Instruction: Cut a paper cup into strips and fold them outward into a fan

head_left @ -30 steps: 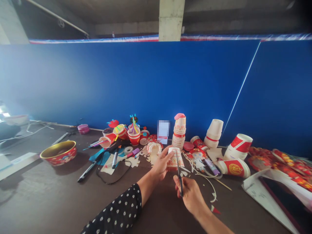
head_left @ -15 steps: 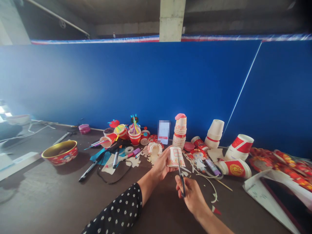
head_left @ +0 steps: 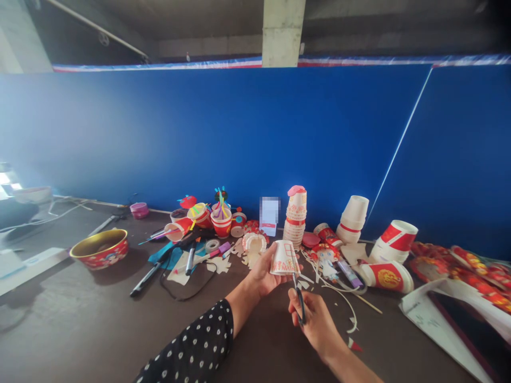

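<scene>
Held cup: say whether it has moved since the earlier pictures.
Yes: the held cup has shifted slightly left against the cup stack behind it.

Room over the near tabletop (head_left: 99,330), cup stack (head_left: 294,222) as obstacle beyond.

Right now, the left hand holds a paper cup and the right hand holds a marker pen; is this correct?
Not quite: the right hand holds scissors, not a marker pen, as the head view shows. The left hand does hold a paper cup.

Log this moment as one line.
left hand: holds paper cup; right hand: holds scissors at cup edge; nearby: cup stack, paper scraps
</scene>
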Demonstrator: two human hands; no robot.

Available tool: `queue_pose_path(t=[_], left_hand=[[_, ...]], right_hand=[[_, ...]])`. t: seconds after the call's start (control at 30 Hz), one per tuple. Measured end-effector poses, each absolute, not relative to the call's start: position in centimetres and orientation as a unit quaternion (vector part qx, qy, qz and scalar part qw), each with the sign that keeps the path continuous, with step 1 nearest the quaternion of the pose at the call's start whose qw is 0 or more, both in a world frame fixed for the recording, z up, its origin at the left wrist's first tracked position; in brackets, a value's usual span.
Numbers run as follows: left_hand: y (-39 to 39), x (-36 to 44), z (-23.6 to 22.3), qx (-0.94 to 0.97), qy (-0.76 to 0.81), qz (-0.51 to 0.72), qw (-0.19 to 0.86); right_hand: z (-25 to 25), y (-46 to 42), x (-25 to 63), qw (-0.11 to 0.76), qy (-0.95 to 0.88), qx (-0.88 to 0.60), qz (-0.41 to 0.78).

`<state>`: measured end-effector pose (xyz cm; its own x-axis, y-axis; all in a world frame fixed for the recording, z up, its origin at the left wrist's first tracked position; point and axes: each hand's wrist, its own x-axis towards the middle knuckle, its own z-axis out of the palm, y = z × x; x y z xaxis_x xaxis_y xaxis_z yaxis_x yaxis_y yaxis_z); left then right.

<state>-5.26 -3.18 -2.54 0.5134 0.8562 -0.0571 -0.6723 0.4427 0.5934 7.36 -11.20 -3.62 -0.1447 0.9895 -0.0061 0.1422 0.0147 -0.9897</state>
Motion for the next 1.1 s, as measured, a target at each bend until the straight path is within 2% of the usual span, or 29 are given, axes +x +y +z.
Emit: queue_pose_path(t=[0.53,0.77,1.1], left_hand=[[-3.15,-5.3,-2.12,0.247,0.203,0.495,0.808],[-3.05,-5.81,-1.71,0.24,0.21,0.534,0.783],[-3.18,-5.67,-1.68,0.24,0.232,0.536,0.775]], right_hand=[[-3.64,-11.31,7.64,0.375,-0.596,-0.484,0.519],[-3.77,-11.54,7.85,0.344,-0.643,-0.465,0.502],[-3.76,-11.62,7.58,0.35,-0.656,-0.489,0.456]])
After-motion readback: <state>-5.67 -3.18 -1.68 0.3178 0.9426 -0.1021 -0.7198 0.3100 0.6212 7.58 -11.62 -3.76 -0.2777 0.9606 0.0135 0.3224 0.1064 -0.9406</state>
